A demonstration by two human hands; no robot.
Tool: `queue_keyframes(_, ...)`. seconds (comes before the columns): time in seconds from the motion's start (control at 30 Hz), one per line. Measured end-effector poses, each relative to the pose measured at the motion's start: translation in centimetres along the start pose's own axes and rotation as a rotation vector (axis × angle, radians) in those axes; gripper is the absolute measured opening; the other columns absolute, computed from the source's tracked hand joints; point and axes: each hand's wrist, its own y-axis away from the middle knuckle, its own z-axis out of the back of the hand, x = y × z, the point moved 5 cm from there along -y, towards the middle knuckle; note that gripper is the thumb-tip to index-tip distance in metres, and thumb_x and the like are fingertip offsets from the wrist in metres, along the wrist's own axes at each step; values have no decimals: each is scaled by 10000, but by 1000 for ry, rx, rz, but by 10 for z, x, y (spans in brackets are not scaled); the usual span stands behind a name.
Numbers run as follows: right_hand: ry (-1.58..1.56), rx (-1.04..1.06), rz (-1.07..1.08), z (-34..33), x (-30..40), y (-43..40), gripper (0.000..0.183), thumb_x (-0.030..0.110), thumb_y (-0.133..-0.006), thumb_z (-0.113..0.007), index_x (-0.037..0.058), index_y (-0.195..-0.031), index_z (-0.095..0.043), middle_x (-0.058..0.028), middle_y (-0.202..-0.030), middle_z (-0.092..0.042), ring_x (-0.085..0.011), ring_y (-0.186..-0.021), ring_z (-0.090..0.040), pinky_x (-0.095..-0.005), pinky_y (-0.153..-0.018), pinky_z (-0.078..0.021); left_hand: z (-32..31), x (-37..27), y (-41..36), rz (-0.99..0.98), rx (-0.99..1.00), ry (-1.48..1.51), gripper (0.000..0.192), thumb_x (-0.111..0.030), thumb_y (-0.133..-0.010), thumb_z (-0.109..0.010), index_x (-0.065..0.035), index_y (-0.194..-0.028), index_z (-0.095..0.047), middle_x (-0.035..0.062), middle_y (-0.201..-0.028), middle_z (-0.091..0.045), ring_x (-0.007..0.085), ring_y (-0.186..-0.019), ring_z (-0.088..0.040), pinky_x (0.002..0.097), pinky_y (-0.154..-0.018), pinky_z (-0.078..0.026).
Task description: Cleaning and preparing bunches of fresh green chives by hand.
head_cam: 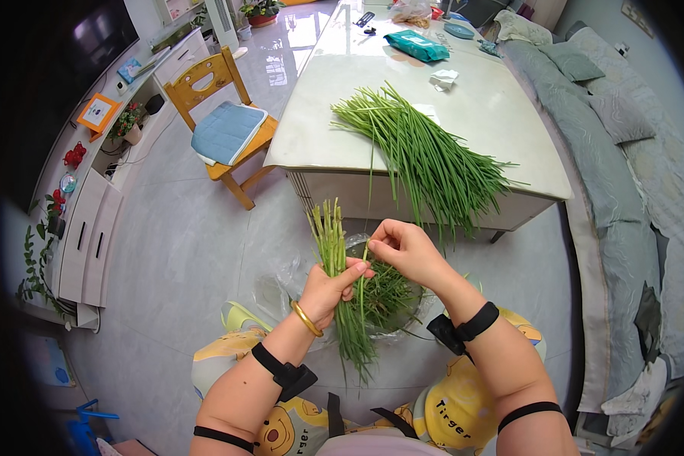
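My left hand point(332, 288) is closed around a bunch of green garlic chives point(332, 239), their pale stem ends up and their leaves hanging down. To its right, my right hand point(402, 248) pinches the upper part of a single stem point(365, 256) between thumb and fingers; the stem runs down beside my left fingertips. Below both hands, a plastic-lined round bin point(416, 308) on the floor holds loose green leaves and scraps point(385, 288), partly hidden by my hands. A large pile of chives point(427, 148) lies on the near end of the table, its leaf tips hanging over the edge.
The white table point(319, 137) bears a teal wipes pack point(416, 45), a crumpled tissue point(443, 80) and a blue dish point(459, 31). A wooden chair point(236, 62) with a blue cushion point(229, 131) stands left of it. A grey-covered sofa point(593, 165) runs along the right, a low cabinet point(91, 239) along the left.
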Motion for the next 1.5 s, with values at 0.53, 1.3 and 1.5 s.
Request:
queue_keyframes(0.53,248,48,-58,3,-1,1,102,94,-801,-622,-2,-803,-585,-7,-649,-578,-94,-608,-526,-259,-560,-428,6,4,-4,-10,-88,25,177,-145,-824,-662,-1,-918,-616,63,-813,-655,34,-487,-389,188,-447,-329)
queue_keyframes(1.3,-395,471,-323,-35,-27,14,263,245,-956,-449,20,-954,-585,38,-680,-477,-66,-631,-449,-198,-606,-374,55,-50,0,-339,-430,240,229,-124,-794,-688,-21,-947,-554,-7,-703,-517,46,-466,-378,200,-420,-291)
queue_keyframes(1.5,-450,460,-335,-30,-22,14,286,269,-955,-453,21,-935,-594,40,-664,-468,-67,-618,-435,-193,-596,-363,54,-63,8,-372,-391,205,253,-171,-830,-653,4,-996,-579,104,-968,-656,29,-458,-366,175,-415,-308)
